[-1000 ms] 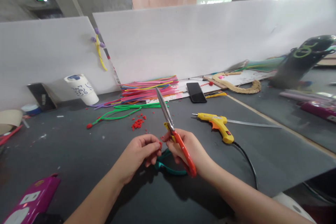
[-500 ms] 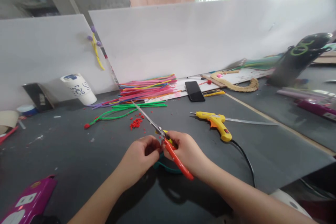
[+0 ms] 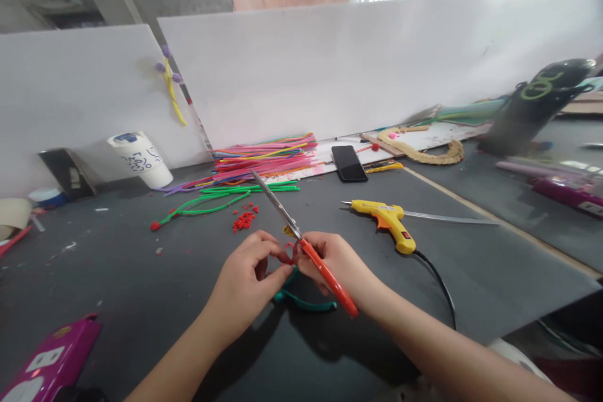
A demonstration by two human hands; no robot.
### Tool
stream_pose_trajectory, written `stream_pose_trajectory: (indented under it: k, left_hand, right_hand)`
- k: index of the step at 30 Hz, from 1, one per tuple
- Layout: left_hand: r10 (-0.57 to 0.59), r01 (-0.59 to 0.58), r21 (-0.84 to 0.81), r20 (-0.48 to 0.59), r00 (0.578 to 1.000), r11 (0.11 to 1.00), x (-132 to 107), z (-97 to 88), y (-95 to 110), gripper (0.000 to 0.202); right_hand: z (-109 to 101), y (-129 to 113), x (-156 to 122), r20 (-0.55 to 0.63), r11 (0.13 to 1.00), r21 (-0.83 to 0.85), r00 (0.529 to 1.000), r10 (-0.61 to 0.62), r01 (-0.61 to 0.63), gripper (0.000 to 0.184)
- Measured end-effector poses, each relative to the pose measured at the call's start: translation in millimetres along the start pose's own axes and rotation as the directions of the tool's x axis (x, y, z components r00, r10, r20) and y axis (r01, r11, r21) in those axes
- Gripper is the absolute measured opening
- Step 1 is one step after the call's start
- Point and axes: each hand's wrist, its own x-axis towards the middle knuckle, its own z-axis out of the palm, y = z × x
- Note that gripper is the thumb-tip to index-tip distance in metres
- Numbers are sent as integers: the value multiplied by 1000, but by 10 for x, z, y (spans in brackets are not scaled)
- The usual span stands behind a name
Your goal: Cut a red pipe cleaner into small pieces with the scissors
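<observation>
My right hand [image 3: 335, 262] is closed round orange-handled scissors [image 3: 301, 240], whose closed blades point up and to the left. My left hand [image 3: 249, 279] pinches a small red piece [image 3: 285, 259] right against my right fingers. A teal pipe cleaner [image 3: 301, 303] curls on the dark mat just under both hands. Red scraps [image 3: 244, 221] lie a little beyond my left hand.
A yellow glue gun [image 3: 389, 222] with a black cord lies to the right. Green pipe cleaners [image 3: 221, 198] and a bundle of coloured ones [image 3: 264, 160] sit further back, with a black phone [image 3: 349, 163], a white cup [image 3: 140, 159] and white boards [image 3: 377, 69]. A magenta case [image 3: 47, 361] is at bottom left.
The scissors tipped left and lower, then rose partway back. My hands drew together around the small red piece and stay in nearly the same spot.
</observation>
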Motion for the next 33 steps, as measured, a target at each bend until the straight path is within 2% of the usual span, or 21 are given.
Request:
stream_pose_trajectory:
  k: [4,7,9,14,18,20,23,27,30,33]
  left_hand:
    - [-9,9,-52,5,1000,999,12,-10,15,10]
    - [-78,85,-172,47,996,981,33,-43,12,16]
    - [-118,135,-252,80,990,958,45,-52,4,18]
    - [-178,206,-349,110,978,914,47,-30,-11,18]
    - [-271,272,-418,64,961,867,43,-41,-21,18]
    - [-285,288,-455,77,955,843,45,-49,-34,18]
    - [-286,330,-485,166,944,810,47,-43,-45,19]
    - [-249,330,-480,227,942,813,44,-13,-13,19]
    - [-225,316,-441,245,943,840,41,-6,12,15]
    - [-145,229,-366,242,959,902,36,-13,3,9]
  right_hand:
    - [5,-14,-17,-34,1000,27,999,0,1,6]
    - [-12,-39,-24,-69,998,60,997,36,-32,5]
    - [-16,-53,-27,-49,997,69,998,47,-43,9]
    - [10,-37,-38,-20,1000,-5,999,-27,27,1]
    - [16,-4,-51,-30,998,-23,998,-58,57,10]
    - [8,-4,-53,-36,998,-17,998,-55,54,11]
    - [-4,-27,-49,-58,999,-4,998,-34,34,5]
    - [6,-36,-48,-20,998,-15,998,-53,53,1]
    - [26,-10,-53,-32,995,-44,995,-93,91,2]
    - [17,2,-52,-67,995,-29,993,-97,95,3]
